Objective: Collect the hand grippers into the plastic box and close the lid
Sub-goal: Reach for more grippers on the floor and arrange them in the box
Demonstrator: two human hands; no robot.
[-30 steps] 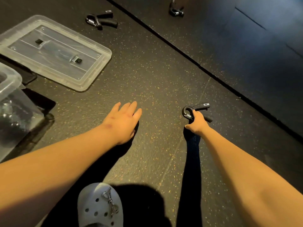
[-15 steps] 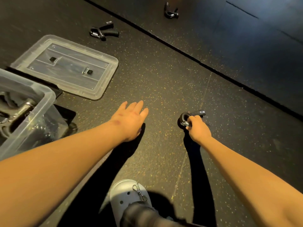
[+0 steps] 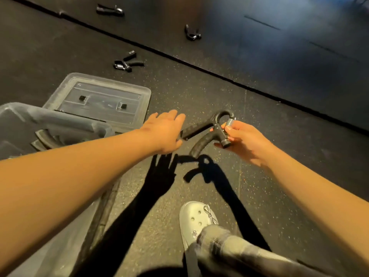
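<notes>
At the centre of the frame, the right hand [image 3: 242,139] pinches a black hand gripper [image 3: 207,129] by its spring end, clear of the floor [image 3: 199,92]. Its two handles stretch leftward toward the left hand [image 3: 162,132], which is flat and released, its edge just beside or touching the upper handle tip; which, I cannot tell. The plastic box [image 3: 60,118] sits at the left edge, open, with dark shapes inside, and its lid [image 3: 101,99] lies flat just behind it. So the box lies left of the held gripper, nearer the left hand. Three more grippers wait on the floor toward the top: one near the lid [image 3: 127,62], two farther up [image 3: 109,10] [image 3: 192,33].
</notes>
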